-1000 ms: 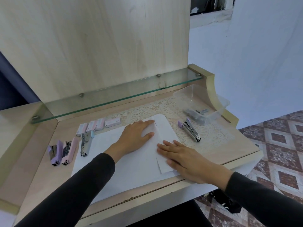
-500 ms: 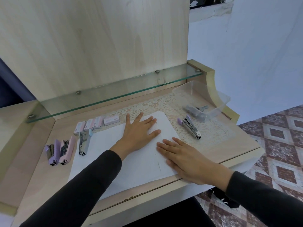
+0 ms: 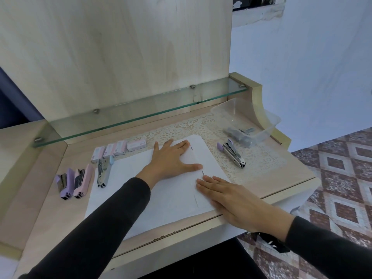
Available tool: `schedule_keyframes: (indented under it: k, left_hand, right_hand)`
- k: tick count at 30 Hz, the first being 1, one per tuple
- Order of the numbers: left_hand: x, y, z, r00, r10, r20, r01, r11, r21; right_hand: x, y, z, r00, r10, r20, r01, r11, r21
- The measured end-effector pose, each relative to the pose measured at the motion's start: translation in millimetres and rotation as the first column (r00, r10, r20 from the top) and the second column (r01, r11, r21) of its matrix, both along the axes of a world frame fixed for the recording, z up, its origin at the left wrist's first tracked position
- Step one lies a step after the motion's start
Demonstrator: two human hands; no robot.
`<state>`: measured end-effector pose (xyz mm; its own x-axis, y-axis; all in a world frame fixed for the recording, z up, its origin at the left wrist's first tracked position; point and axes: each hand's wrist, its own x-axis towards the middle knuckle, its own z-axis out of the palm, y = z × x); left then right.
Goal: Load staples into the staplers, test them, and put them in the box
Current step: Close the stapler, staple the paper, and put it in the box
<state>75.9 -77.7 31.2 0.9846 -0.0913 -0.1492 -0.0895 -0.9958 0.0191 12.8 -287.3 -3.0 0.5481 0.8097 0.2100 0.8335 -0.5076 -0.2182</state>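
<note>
On the left of the wooden desk [image 3: 50,214] lie a purple stapler [image 3: 65,185], a pink stapler [image 3: 82,183] and a shiny blue-ended stapler [image 3: 103,171], with small pink staple packs [image 3: 118,149] behind them. Both hands lie flat and open on the white paper sheet [image 3: 161,202], holding nothing: the left hand [image 3: 171,158] farther back, the right hand [image 3: 231,198] near the front edge. Right of the paper, on the lace mat [image 3: 261,158], lies a silver stapler with a purple end [image 3: 233,155], its shiny nose pointing toward the front right. The right hand is nearer to it, and nothing blocks the way. Just behind it stands the clear plastic box [image 3: 225,109] with grey staplers inside. I think this stapler goes in next.
</note>
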Motion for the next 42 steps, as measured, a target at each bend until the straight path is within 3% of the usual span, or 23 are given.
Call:
schedule_keyframes:
  k: [10, 17, 23, 26, 30, 34, 36, 39, 42]
  left_hand:
    - [-2.9, -3.7, 4.6, 0.989, -0.034, -0.144, 0.031, 0.999, -0.021]
    - [-1.6, -5.8, 7.3, 0.981, -0.041, -0.189, 0.036, 0.999, -0.034]
    - [1.2, -8.2, 7.7, 0.971, -0.045, -0.235, 0.04, 0.999, -0.024]
    - [3.0, -11.1, 10.1, 0.968, -0.047, -0.246, 0.05, 0.999, 0.006]
    - [1.0, -9.9, 7.6, 0.971, -0.046, -0.236, 0.042, 0.999, -0.022]
    - [1.3, -8.8, 6.6, 0.972, -0.043, -0.229, 0.035, 0.999, -0.038]
    - [1.3, -9.1, 6.7, 0.973, -0.042, -0.226, 0.033, 0.999, -0.041]
    - [0.7, -9.6, 9.2, 0.972, -0.049, -0.228, 0.039, 0.998, -0.044]
    - [6.7, -4.5, 15.7, 0.98, -0.058, -0.193, 0.029, 0.988, -0.152]
  right_hand:
    - [-22.3, -16.5, 14.7, 0.979, 0.037, -0.202, -0.013, 0.993, 0.117]
    - [-30.8, -19.6, 20.4, 0.98, 0.03, -0.194, 0.013, 0.976, 0.216]
    - [-30.7, -20.9, 27.5, 0.958, 0.019, -0.286, 0.085, 0.934, 0.346]
    - [-20.6, -15.0, 31.3, 0.982, -0.083, -0.169, 0.133, 0.942, 0.308]
    - [-7.1, -9.8, 25.7, 0.991, -0.12, -0.063, 0.123, 0.991, 0.045]
    - [-11.3, -15.3, 19.1, 0.995, -0.098, 0.034, 0.096, 0.994, 0.06]
    - [-14.8, -18.6, 18.9, 0.997, -0.078, -0.013, 0.079, 0.991, 0.11]
    - [-17.7, -24.0, 19.1, 0.973, -0.077, -0.217, 0.124, 0.97, 0.211]
    - [-15.7, -25.4, 23.9, 0.938, -0.114, -0.326, 0.219, 0.926, 0.307]
